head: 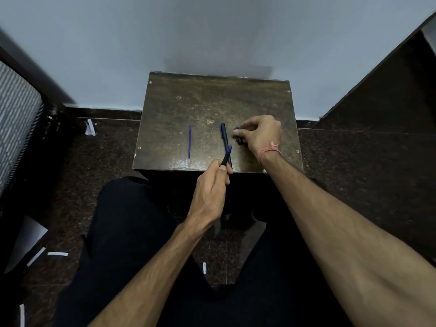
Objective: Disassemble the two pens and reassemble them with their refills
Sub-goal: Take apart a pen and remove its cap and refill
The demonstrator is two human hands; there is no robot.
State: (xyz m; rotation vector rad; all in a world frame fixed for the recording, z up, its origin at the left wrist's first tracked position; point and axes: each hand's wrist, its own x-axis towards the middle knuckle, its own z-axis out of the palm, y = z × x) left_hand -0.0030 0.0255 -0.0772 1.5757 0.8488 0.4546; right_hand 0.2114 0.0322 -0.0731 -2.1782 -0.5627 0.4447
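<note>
Black pen barrel (pixel 226 156) in left hand (pixel 210 192), refill (pixel 189 145)

A worn wooden table (pixel 179 109) stands against the wall (pixel 212 31) (paper scraps (pixel 57 253) litter the floor).

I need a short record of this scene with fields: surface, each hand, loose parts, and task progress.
surface: small dark wooden table, set against a pale wall
left hand: holds a black pen barrel with blue end, raised over the near table edge
right hand: fingers closed on a small blue-and-black pen piece at the table; which part it is cannot be told
loose parts: blue refill lying at left; capped black pen lying at centre
task progress: one pen apart, one apparently whole
</note>
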